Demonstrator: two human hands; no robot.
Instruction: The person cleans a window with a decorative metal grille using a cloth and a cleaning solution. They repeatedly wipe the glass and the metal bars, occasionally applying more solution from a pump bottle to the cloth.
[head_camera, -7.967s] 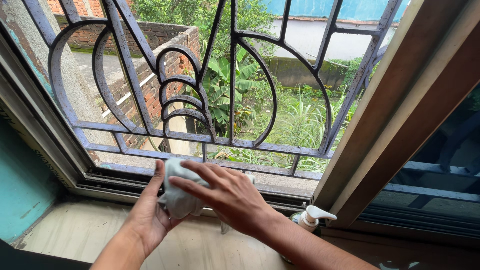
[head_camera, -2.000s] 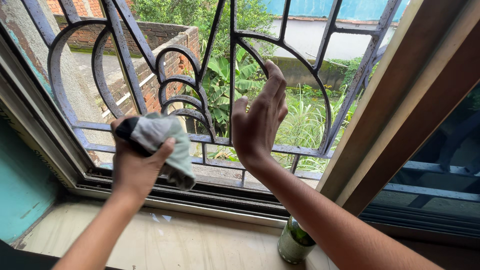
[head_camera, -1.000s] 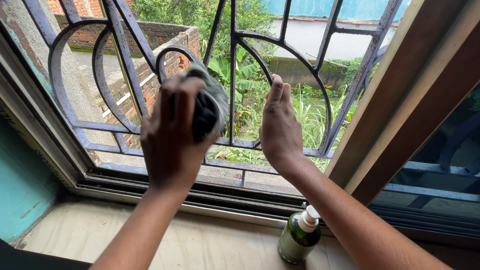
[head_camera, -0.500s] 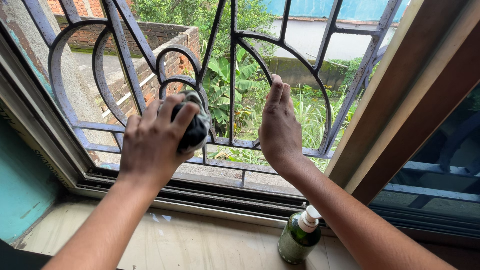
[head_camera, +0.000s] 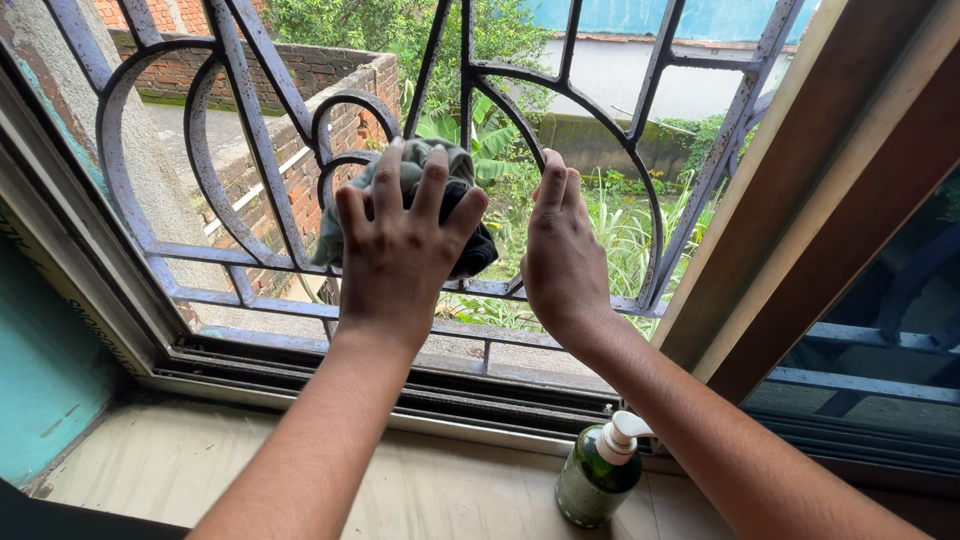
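Observation:
My left hand (head_camera: 400, 250) presses a crumpled grey-green cloth (head_camera: 450, 165) with a dark patch against the curved bars of a blue-grey metal window grille (head_camera: 250, 110). The cloth sits over the small curled scrolls near the grille's middle. My right hand (head_camera: 562, 255) rests flat on the grille just to the right, its fingers upright on a curved bar, holding nothing.
A green pump bottle (head_camera: 598, 478) with a white top stands on the pale sill (head_camera: 180, 460) at the lower right. A brown wooden window frame (head_camera: 800, 220) slants up the right side. The sliding track (head_camera: 300, 375) runs below the grille. Plants and a brick wall lie outside.
My left hand has moved the cloth to the right and a little up along the scrolls, and the fingers have spread flat over it. My right hand has stayed on its bar.

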